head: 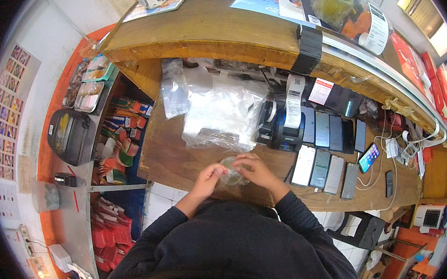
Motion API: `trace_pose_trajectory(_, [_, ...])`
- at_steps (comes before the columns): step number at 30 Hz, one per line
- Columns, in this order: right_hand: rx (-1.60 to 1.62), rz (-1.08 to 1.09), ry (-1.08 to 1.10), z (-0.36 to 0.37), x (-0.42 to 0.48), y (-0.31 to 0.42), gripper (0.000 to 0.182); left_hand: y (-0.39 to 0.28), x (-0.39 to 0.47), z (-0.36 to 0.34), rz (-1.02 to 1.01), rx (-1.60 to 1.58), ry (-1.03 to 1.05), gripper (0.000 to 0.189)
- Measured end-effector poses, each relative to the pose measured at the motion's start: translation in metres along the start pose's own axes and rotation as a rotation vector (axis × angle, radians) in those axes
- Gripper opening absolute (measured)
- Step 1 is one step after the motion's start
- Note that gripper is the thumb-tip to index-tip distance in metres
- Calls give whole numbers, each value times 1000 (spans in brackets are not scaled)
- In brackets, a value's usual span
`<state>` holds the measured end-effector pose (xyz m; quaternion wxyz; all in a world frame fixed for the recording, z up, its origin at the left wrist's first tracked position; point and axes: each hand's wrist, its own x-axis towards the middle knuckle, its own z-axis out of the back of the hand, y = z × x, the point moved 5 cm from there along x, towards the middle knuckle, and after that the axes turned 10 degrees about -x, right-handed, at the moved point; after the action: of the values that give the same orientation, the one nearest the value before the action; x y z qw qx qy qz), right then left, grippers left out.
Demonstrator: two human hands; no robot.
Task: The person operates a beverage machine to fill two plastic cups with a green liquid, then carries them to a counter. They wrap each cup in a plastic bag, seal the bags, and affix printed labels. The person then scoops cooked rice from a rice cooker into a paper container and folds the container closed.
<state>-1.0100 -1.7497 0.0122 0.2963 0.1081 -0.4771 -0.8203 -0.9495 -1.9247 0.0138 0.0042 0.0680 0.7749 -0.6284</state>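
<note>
At the front edge of a wooden counter, my left hand pinches the gathered clear plastic of a small transparent bag or tub. My right hand is at the same plastic from the other side, its fingers bent over the top. Whether the right fingertips grip it cannot be told. Pale greenish contents or the base of a round container show beneath the fingers. Behind my hands lies a pile of clear plastic bags. A black receipt printer with a printed paper strip stands beyond my right hand.
Several smartphones lie in rows on the right, with white cables beyond them. A raised wooden shelf spans the back. On the left, a metal-topped cabinet holds packets and a black container.
</note>
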Motion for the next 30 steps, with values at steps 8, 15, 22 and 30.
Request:
trace_pose_trajectory(8, [-300,39,9,16,-3,23,22,12,5,-14,-35,-172,-52,16])
trace_pose_trajectory(15, [-288,-17,-51,15,-18,21,20,-31,15,-28,-174,835,57,21])
trace_pose_trajectory(22, [-200,-189,-59,15,-24,21,22,-19,9,-38,-402,1028,139,13])
trace_pose_trajectory(30, [-199,-100,-79,18,-19,18,23,-29,13,-42,-374,859,37,12])
